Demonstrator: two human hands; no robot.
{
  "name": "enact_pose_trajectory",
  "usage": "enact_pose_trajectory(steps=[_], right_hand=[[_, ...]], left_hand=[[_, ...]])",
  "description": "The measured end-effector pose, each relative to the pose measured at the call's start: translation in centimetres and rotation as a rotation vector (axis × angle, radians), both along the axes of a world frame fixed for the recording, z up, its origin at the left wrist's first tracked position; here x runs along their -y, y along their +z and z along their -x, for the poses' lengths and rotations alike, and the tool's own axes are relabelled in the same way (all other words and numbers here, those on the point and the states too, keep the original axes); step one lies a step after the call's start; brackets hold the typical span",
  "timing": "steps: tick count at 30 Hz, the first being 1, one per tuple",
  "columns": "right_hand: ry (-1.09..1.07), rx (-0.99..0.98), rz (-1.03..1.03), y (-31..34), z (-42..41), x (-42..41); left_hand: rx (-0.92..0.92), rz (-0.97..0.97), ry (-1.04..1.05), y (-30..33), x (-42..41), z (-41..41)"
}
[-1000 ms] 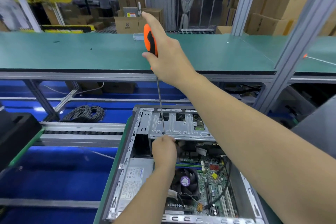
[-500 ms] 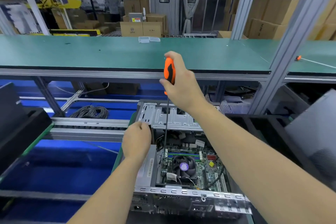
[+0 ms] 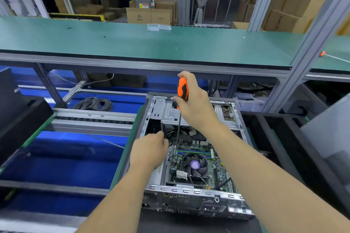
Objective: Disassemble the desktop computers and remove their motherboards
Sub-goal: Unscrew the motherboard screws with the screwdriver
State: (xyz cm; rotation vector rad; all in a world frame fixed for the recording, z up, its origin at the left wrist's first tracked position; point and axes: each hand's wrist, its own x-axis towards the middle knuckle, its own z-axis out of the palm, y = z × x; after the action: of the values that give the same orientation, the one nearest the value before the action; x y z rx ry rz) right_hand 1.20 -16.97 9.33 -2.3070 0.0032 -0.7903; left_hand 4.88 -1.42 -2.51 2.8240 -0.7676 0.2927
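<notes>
An open desktop computer case (image 3: 198, 197) lies flat in front of me, its green motherboard (image 3: 217, 174) and round CPU fan (image 3: 195, 164) exposed. My right hand (image 3: 197, 106) grips the orange and black handle of a long screwdriver (image 3: 182, 89), held upright; its shaft (image 3: 178, 134) runs down to the motherboard's far left corner. My left hand (image 3: 149, 151) rests on the silver power supply (image 3: 157, 176) at the case's left side, fingers curled at its far edge. What the fingertips touch is hidden.
A green workbench (image 3: 132, 41) spans the back, with a small clear plastic box (image 3: 158, 27) on it. A coil of grey cable (image 3: 93, 103) lies at left on blue matting. Black trays (image 3: 22, 119) stand at left; a grey panel (image 3: 329, 138) leans at right.
My right hand lowered the screwdriver from the drive cage down into the case, tip now at the motherboard. My left hand shifted left onto the power supply. The view pulled back.
</notes>
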Motion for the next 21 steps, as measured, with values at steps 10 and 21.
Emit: enact_pose_trajectory(steps=[10, 21], right_hand=[[-0.065, 0.142, -0.026, 1.9, 0.4, 0.8], [-0.127, 0.208, -0.022, 2.3, 0.6, 2.2]], left_hand=[[-0.004, -0.014, 0.0, 0.0, -0.1, 0.1], [-0.017, -0.028, 0.001, 0.0, 0.0, 0.1]])
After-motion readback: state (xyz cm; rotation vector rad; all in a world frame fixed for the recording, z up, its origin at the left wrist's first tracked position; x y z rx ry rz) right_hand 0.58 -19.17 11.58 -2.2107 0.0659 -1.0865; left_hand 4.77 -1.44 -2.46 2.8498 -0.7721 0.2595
